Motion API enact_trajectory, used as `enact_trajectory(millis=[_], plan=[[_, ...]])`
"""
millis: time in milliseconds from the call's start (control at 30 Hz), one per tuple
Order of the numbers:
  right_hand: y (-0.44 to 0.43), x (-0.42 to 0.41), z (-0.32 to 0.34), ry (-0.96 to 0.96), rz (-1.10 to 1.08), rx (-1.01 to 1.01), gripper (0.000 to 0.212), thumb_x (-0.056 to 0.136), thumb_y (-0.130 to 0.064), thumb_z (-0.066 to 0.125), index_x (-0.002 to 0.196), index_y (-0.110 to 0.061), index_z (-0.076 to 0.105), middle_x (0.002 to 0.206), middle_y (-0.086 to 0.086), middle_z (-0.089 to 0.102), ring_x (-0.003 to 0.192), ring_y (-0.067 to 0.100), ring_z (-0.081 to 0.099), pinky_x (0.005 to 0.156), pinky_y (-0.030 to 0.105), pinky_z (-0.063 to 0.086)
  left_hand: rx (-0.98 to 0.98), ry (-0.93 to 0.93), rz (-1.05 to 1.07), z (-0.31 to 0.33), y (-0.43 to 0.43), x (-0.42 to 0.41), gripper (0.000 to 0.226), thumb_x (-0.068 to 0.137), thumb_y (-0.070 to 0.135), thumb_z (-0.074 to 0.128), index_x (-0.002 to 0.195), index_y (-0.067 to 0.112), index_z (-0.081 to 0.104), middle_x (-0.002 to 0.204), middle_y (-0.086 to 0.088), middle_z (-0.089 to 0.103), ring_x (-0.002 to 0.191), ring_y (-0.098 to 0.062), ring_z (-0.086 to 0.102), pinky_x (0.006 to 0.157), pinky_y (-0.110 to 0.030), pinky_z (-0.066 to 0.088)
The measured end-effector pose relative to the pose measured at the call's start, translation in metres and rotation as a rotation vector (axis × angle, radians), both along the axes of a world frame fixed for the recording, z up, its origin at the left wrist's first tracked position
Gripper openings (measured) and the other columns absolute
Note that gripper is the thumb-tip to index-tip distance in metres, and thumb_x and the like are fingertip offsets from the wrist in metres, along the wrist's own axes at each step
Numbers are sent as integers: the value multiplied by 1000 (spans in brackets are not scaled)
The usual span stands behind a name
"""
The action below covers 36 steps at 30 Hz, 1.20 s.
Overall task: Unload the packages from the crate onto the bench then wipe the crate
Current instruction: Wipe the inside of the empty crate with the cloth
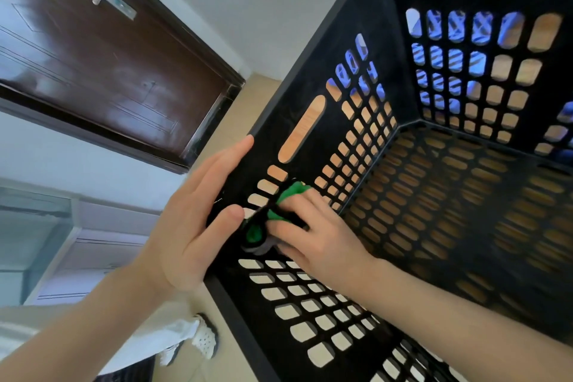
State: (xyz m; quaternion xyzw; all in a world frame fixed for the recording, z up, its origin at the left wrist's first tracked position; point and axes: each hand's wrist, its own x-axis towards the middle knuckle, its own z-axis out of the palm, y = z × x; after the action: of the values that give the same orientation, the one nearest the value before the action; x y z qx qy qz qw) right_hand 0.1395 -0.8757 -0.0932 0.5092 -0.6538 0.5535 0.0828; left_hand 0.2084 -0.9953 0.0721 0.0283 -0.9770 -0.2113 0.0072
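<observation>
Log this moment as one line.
phase: wiping | crate: no packages inside | left hand: flat against outer wall, thumb on rim | right hand: grips green cloth at near inside corner

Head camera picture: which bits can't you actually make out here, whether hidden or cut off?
1. Green cloth: head view, mostly covered by the right hand, so its size and shape are unclear.
2. Blue striped shapes: head view, seen only through slots in the far wall of the black perforated plastic crate; what they are is unclear.
3. Crate's right side: head view, cut off by the picture's edge.
</observation>
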Motion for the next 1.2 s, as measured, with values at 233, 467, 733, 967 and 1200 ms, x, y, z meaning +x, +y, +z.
enact_trajectory(millis=[233, 467, 733, 967, 1200], plan=[[22, -11, -94, 136, 65, 490, 39, 63, -20, 86, 99, -21, 71, 105, 1, 60, 99, 21, 46, 79, 37, 57, 16, -18, 41, -2, 0, 3, 62, 94, 38, 37, 152, 19, 28, 140, 6, 50, 126, -26, 52, 97, -43, 46], [27, -13, -76, -82, 126, 559, 27, 76, -27, 76, 101, -27, 68, 108, -7, 53, 101, 9, 40, 89, 25, 45, 61, -14, 38, -2, -3, 4, 60, 95, 41, 38, 152, 25, 27, 144, 9, 47, 125, -22, 54, 93, -42, 51], [79, -51, -19, -595, 253, 795, 17, 79, -26, 74, 89, -37, 65, 85, -19, 63, 86, -4, 58, 75, 11, 44, -221, 60, 46, 3, -2, 4, 58, 95, 50, 36, 150, 33, 31, 141, 21, 44, 123, 26, 28, 94, 5, 18], [118, -81, 40, -626, -10, 849, 17, 78, -39, 74, 93, -34, 69, 89, -17, 68, 86, -2, 60, 71, 11, 44, 30, -18, 76, -4, -7, 6, 67, 89, 62, 30, 152, 39, 23, 154, 21, 29, 134, 7, 32, 108, -17, 27], [136, -69, 95, -884, -224, 695, 24, 87, -42, 63, 98, -22, 71, 94, -2, 71, 91, 16, 65, 81, 31, 52, 56, 28, 82, -8, -7, 7, 63, 93, 56, 37, 151, 33, 27, 153, 21, 28, 133, 7, 30, 108, -20, 28]])
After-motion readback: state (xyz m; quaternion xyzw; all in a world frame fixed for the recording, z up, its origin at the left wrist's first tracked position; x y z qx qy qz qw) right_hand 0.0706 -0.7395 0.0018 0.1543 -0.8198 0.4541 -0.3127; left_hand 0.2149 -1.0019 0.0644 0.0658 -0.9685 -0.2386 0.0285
